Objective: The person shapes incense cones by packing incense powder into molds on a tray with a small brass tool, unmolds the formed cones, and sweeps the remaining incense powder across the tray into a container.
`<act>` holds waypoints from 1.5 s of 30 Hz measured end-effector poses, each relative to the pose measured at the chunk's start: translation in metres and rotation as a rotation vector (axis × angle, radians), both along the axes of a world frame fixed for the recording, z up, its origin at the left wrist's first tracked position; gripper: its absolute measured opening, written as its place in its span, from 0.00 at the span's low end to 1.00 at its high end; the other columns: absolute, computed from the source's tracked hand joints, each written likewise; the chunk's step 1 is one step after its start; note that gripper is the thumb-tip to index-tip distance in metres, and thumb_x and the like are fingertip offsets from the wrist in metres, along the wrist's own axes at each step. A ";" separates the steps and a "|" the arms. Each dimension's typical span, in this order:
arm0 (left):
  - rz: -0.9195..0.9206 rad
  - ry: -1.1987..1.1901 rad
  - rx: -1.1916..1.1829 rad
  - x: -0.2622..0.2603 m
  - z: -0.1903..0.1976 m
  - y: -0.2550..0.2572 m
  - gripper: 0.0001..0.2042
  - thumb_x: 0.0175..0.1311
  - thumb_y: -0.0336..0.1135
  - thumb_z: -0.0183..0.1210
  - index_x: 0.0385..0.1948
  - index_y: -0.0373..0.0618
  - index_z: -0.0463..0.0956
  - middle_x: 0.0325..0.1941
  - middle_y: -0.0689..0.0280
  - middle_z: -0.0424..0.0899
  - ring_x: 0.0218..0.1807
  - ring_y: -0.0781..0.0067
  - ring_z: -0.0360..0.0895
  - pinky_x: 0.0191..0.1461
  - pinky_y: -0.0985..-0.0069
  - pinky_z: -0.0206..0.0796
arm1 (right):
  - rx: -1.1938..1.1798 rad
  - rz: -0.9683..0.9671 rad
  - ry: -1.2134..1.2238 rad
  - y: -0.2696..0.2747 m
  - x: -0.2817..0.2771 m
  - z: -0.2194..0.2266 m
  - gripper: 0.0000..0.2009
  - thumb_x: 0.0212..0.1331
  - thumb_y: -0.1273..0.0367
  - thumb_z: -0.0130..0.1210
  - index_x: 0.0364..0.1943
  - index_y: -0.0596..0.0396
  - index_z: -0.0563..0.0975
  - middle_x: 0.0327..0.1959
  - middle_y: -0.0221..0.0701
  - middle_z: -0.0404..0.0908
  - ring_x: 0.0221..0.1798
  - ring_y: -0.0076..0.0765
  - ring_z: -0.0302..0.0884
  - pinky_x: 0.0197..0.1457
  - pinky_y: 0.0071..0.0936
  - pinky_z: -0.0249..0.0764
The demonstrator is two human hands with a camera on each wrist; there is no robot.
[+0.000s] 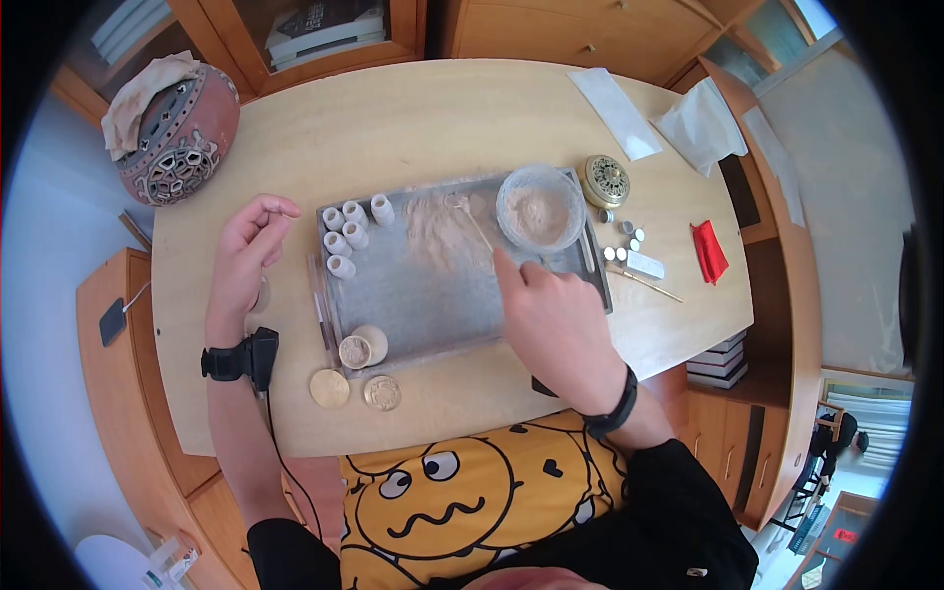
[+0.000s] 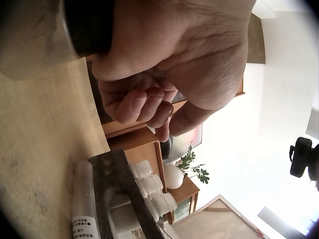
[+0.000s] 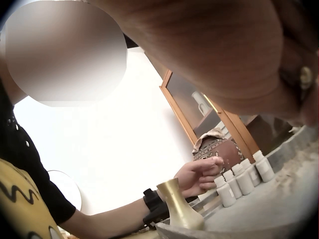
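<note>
My right hand (image 1: 560, 329) pinches a thin, long-handled spoon (image 1: 479, 228) above the grey tray (image 1: 418, 300). The spoon's far end lies at a spread of pale brown powder (image 1: 431, 234) on the tray. A gold bit of the handle end shows within the fingers in the right wrist view. Just beyond that hand, a clear glass bowl (image 1: 504, 218) contains more powder. My left hand (image 1: 246, 241) is at the tray's left side with loosely curled fingers and nothing in them. Several small white bottles (image 1: 354, 234) stand near it in the tray's far left corner.
A gold vase-shaped jar (image 1: 374, 342) stands in the tray's near left corner, beside two gold discs (image 1: 329, 388) on the table. Right of the tray are a brass censer (image 1: 605, 181), small tins and a red pouch (image 1: 708, 252). A large patterned pot (image 1: 187, 133) sits at the far left.
</note>
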State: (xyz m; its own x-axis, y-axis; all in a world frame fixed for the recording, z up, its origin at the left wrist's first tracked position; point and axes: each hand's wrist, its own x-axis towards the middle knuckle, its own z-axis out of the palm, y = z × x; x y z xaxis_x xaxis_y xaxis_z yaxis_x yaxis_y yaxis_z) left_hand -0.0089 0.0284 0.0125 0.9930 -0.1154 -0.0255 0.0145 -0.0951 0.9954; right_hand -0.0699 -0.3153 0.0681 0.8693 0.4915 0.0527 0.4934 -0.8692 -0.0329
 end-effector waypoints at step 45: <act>0.008 0.006 -0.019 -0.001 0.001 -0.002 0.06 0.72 0.29 0.54 0.44 0.41 0.78 0.27 0.78 0.69 0.23 0.92 0.55 0.26 0.87 0.45 | 0.072 0.016 -0.021 0.019 0.016 -0.024 0.11 0.49 0.77 0.58 0.38 0.67 0.76 0.20 0.42 0.81 0.25 0.45 0.86 0.23 0.33 0.80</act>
